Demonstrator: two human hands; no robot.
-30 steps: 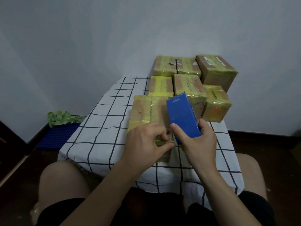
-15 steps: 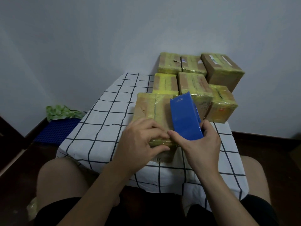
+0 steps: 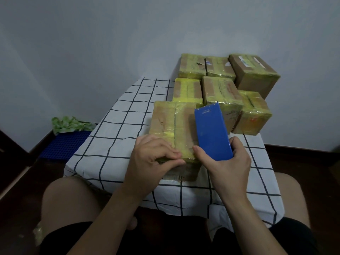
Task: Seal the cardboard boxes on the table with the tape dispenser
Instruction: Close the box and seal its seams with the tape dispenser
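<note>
A cardboard box point(image 3: 171, 120) wrapped in yellowish tape lies at the near edge of the table point(image 3: 114, 129). My right hand point(image 3: 226, 162) grips the lower end of a blue tape dispenser point(image 3: 211, 131), which stands tilted on the box's right side. My left hand point(image 3: 152, 157) rests on the box's near edge, its thumb and fingertips pinching the tape end there. Several other taped boxes point(image 3: 220, 91) are packed together behind.
The table wears a white cloth with a black grid and its right back corner stands against a grey wall. My bare knees sit under the near edge. On the dark floor at left lie a blue mat point(image 3: 64, 144) and a green crumpled thing point(image 3: 70, 124).
Both hands keep their hold. My left hand's fingers have shifted along the box's near edge; the dispenser stays almost where it was.
</note>
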